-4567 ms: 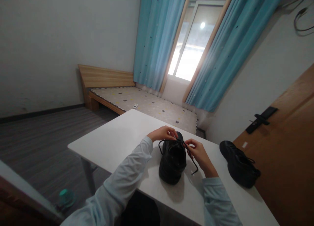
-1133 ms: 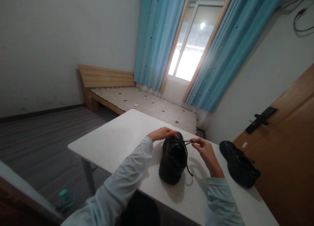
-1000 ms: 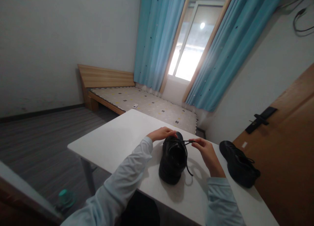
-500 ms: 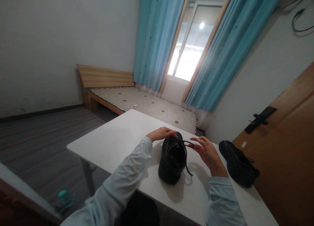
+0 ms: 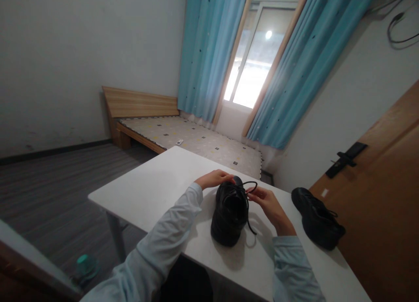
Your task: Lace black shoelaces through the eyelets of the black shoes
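A black lace-up shoe [image 5: 229, 221] stands upright on the white table [image 5: 147, 184], its toe pointing away from me and its opening towards me. My left hand [image 5: 216, 178] lies at the shoe's left front, fingers bent over its upper near the laces; some fingertips are hidden. On the other side, my right hand [image 5: 266, 202] has thumb and fingers pinched together on the black shoelace [image 5: 254, 183], which rises in a loop above the fingers. One loose lace end hangs down the right side to the tabletop.
A second black shoe [image 5: 317, 219] rests near the table's right edge, beyond my right forearm. Behind the table is a low bed [image 5: 209, 142] with a wooden headboard [image 5: 144, 104]. A wooden door [image 5: 376, 193] stands close on the right. On the floor at left is a green object [image 5: 85, 265].
My right hand has moved slightly left, towards the shoe, and its spread fingers have closed on the lace. The lace loop now stands higher. My left hand stays in place.
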The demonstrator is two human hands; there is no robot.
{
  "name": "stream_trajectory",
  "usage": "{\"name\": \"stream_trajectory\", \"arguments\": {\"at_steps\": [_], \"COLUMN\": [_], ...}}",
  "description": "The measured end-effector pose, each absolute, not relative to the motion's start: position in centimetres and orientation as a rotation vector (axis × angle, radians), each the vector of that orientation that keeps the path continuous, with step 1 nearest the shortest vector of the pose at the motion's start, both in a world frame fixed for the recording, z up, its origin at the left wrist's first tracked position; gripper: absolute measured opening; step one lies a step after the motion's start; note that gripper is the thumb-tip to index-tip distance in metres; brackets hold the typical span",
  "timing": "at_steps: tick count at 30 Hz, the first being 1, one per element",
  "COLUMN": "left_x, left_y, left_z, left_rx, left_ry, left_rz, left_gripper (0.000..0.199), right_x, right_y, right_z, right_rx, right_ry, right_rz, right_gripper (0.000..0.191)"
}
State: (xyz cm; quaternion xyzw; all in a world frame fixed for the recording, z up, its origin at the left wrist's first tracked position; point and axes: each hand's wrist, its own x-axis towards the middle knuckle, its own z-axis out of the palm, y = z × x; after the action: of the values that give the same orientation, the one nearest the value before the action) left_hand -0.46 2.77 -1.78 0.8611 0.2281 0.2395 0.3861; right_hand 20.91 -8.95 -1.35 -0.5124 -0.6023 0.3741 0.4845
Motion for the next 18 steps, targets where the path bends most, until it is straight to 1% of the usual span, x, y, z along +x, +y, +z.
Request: {"name": "stream_trajectory", "arguments": {"at_steps": [4, 8, 11, 14, 18], "left_x": [-0.4, -0.4, -0.4, -0.4, -0.5], "left_y": [2.9, 2.8, 2.7, 2.6, 2.7], "left_z": [-1.9, -1.8, -1.7, -1.6, -1.6], "left_rx": [2.182, 2.180, 2.190, 2.190, 2.181], "left_ry": [0.574, 0.566, 0.574, 0.596, 0.601], "left_rz": [0.614, 0.618, 0.618, 0.612, 0.614], "left_gripper": [0.060, 0.058, 0.058, 0.058, 0.058], "right_x": [20.7, 20.6, 20.7, 20.9, 20.9], "right_y": [-8.9, -9.3, -9.5, -9.6, -9.6], "right_z": [-1.3, -0.6, 0.1, 0.5, 0.4], "right_rx": [-1.208, -1.073, -0.984, -0.956, -0.968], "right_ry": [-1.364, -1.164, -1.018, -0.950, -0.973], "right_rz": [0.934, 0.994, 1.016, 0.983, 0.869], "right_gripper": [0.020, 0.015, 0.019, 0.022, 0.018]}}
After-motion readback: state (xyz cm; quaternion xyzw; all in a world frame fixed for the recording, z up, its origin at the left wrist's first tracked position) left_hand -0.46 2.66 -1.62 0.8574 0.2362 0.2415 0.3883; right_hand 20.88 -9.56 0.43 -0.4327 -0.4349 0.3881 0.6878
